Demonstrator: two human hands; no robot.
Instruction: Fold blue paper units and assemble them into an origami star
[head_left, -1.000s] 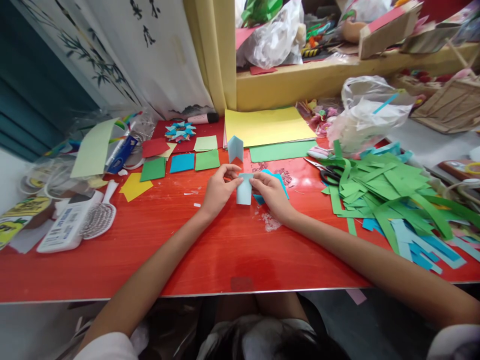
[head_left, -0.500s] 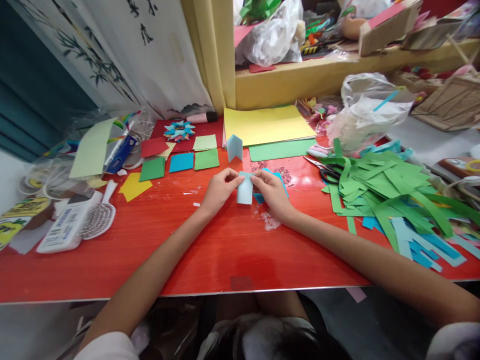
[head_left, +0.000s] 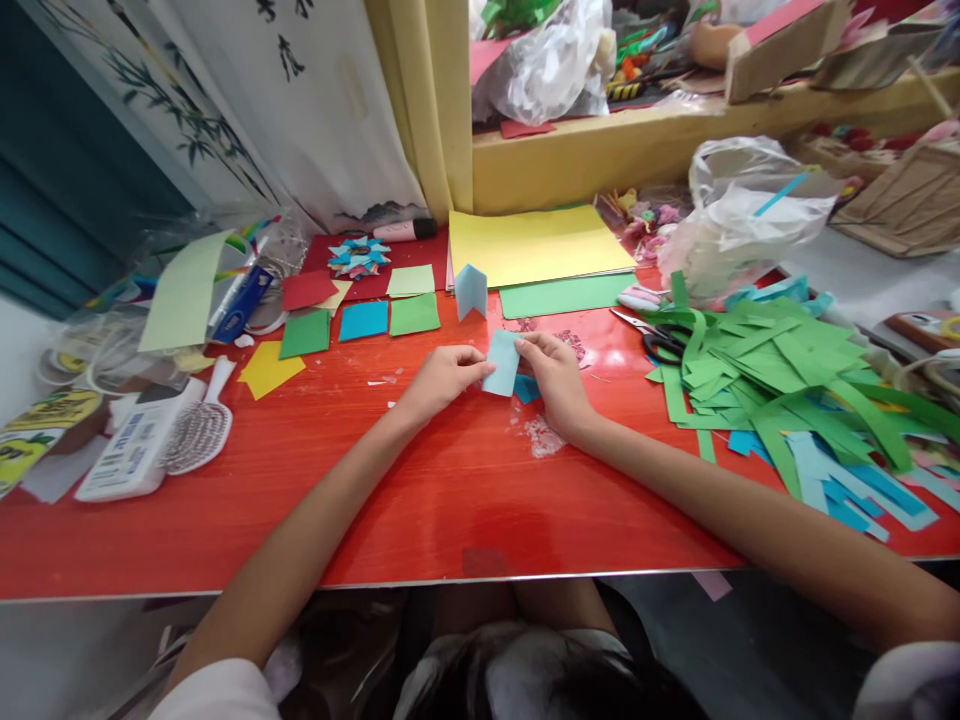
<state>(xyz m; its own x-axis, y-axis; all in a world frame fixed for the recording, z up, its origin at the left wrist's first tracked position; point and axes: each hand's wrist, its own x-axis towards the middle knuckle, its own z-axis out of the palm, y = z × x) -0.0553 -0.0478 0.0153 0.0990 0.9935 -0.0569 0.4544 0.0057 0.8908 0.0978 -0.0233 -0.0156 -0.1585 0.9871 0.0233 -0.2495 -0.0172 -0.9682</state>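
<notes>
Between my two hands is a small light blue piece of paper, tilted a little. My left hand pinches its left edge with thumb and fingertips. At the upper right corner, my right hand grips the same paper. Partly hidden behind my right hand, a darker blue piece of paper lies on the red table. Just beyond my hands stands a folded light blue paper, upright with its crease vertical.
Square stacks of green paper and blue paper lie at the back left. Scissors rest beside a heap of green paper strips on the right. A white hairbrush lies at left; large yellow sheets are at the back.
The light blue paper has tilted and moved slightly up and right, with more of its face showing. My left hand has shifted from its top corner to its left edge.
</notes>
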